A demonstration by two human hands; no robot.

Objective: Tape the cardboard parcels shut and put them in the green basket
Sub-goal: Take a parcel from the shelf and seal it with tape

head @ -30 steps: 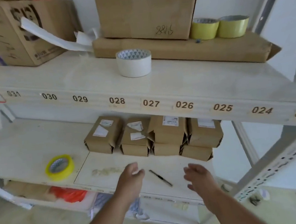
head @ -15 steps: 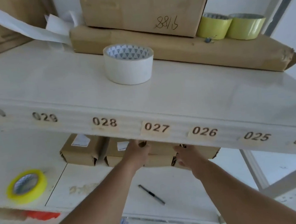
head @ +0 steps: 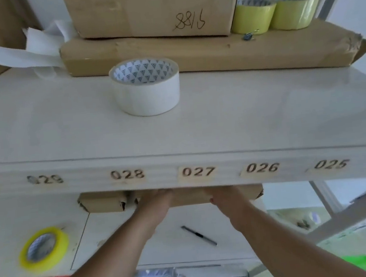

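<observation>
Both hands (head: 157, 199) on parcel (head: 188, 197) (fingers hidden).

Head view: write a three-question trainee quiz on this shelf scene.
1. True or false: the white tape roll lies on the upper shelf.
2. What lies between the forearms on the lower shelf: (a) scissors, (b) pen, (c) knife?
3. Which shelf label sits directly above the left hand?

Key: 1 true. 2 b. 3 028; the right hand reaches the parcels too.
</observation>
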